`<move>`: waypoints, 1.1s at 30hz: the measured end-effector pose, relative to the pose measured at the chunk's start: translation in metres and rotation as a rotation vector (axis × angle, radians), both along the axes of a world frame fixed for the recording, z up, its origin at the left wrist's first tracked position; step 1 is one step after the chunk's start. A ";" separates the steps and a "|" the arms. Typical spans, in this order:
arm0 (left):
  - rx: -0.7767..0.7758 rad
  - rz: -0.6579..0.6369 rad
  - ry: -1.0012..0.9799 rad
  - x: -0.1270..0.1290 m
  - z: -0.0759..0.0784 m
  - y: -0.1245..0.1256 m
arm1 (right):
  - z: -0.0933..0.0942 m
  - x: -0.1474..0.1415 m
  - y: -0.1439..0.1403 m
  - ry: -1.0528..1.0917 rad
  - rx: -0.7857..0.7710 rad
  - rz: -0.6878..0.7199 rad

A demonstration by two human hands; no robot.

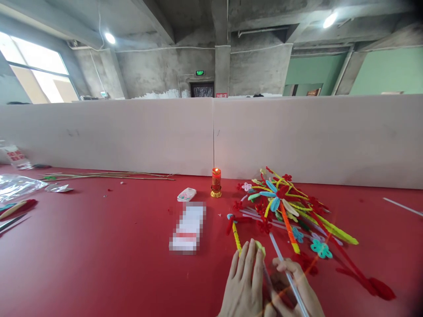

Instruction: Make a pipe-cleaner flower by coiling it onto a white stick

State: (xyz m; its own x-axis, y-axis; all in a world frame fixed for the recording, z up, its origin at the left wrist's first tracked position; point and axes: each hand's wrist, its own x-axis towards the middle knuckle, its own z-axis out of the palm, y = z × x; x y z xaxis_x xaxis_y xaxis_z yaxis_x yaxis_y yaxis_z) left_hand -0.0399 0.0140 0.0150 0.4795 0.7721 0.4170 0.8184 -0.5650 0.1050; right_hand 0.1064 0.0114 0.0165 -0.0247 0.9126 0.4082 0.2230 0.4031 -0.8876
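Note:
My left hand (244, 279) lies with its fingers stretched out, close to the red tabletop. At its fingertips shows a pale yellow-green fuzzy piece (260, 249), partly covered by the hand. A yellow pipe-cleaner stem (236, 235) with a red and light-blue end runs up from beside the same fingers. My right hand (299, 286) is closed on a translucent glue stick (277, 247) that points up and away, slanting left. Some of the right hand's fingers are hidden low in the view. Beyond it lies a heap of pipe-cleaner flowers (280, 193) in several colours.
A lit red candle (216, 180) on a gold base stands near the white partition (132, 136). A small patterned packet (187, 194) and a blurred-out white rectangle (188, 229) lie nearby. Thin sticks (112, 176), clear plastic (20, 187) and scissor-like blades (13, 223) are at left.

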 end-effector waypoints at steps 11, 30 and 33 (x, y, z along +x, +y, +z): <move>-0.087 -0.017 -0.041 -0.001 0.001 0.002 | 0.003 0.003 0.001 -0.046 -0.145 0.082; -0.057 -0.001 -0.041 0.002 -0.008 0.004 | -0.008 0.005 0.003 -0.189 0.193 -0.003; -0.106 -0.010 -0.039 0.001 -0.006 0.003 | -0.005 0.004 0.002 -0.196 0.173 -0.031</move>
